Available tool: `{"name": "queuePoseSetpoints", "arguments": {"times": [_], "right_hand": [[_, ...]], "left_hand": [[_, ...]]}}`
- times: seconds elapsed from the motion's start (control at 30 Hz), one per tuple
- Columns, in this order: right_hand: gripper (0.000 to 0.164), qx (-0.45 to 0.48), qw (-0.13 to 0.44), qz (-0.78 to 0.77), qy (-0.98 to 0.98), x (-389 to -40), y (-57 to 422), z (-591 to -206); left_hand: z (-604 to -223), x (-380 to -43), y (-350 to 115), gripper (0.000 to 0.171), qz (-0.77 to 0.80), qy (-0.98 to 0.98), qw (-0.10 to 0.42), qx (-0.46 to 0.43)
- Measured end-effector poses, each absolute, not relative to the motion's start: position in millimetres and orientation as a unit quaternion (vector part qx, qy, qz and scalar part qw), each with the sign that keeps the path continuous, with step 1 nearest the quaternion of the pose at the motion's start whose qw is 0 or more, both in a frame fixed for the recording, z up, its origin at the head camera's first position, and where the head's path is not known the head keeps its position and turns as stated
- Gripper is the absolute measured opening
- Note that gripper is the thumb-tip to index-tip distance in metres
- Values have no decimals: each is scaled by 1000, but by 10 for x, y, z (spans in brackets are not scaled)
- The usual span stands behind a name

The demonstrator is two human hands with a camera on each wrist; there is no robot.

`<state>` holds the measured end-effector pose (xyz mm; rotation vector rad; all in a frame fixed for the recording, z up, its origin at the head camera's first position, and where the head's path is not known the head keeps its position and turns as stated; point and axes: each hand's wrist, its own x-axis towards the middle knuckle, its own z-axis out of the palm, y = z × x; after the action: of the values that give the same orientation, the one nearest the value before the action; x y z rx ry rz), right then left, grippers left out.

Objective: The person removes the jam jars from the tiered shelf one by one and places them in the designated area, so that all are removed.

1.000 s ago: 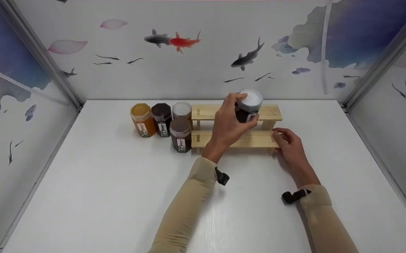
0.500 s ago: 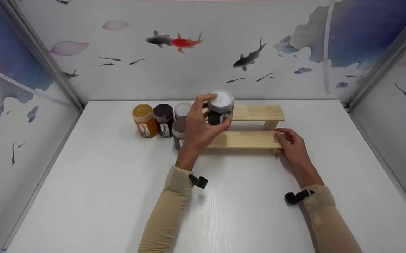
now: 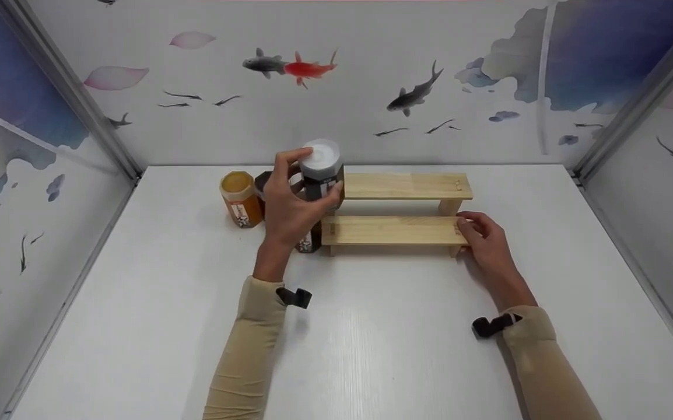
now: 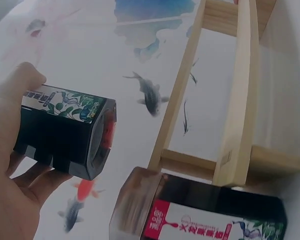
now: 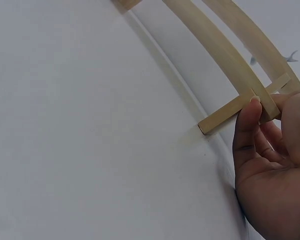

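My left hand (image 3: 287, 207) holds up a dark octagonal jar (image 3: 321, 160) with a white lid, thumb on one side and fingers on the other. The jar is above the left end of a two-tier wooden rack (image 3: 395, 230). In the left wrist view the jar's (image 4: 65, 135) printed label and base show. At the rack's right end, my right hand (image 3: 488, 242) pinches the lower board; the right wrist view shows the thumb on that board (image 5: 215, 47). A brown jar (image 3: 307, 239), largely hidden by my left hand, stands beside the rack's left end.
Left of the rack, an amber jar (image 3: 242, 204) stands by a dark jar (image 3: 261, 184) that my left hand partly covers. A painted wall (image 3: 348, 116) closes off the back of the white table (image 3: 371, 338).
My left hand has carried the white-lidded jar leftward from over the rack's right part to its left end. My right hand has stayed on the lower board.
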<state>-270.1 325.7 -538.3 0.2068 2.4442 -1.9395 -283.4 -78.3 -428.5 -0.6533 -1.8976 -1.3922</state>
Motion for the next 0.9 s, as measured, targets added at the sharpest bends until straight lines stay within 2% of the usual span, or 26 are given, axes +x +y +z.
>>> {"name": "queuePoseSetpoints", "arguments": {"times": [0.4, 0.73, 0.9], "right_hand": [[60, 80, 14, -595, 799, -2694, 3245, -5341], [61, 63, -13, -591, 804, -2678, 3195, -5367], [62, 62, -9, -597, 800, -2669, 3218, -5372]], "left_hand": [[-4300, -2726, -1144, 71, -506, -757, 328, -254], [-4395, -2717, -1486, 70, -490, -780, 329, -210], [-4441, -2723, -1613, 68, -512, -773, 325, -188]]}}
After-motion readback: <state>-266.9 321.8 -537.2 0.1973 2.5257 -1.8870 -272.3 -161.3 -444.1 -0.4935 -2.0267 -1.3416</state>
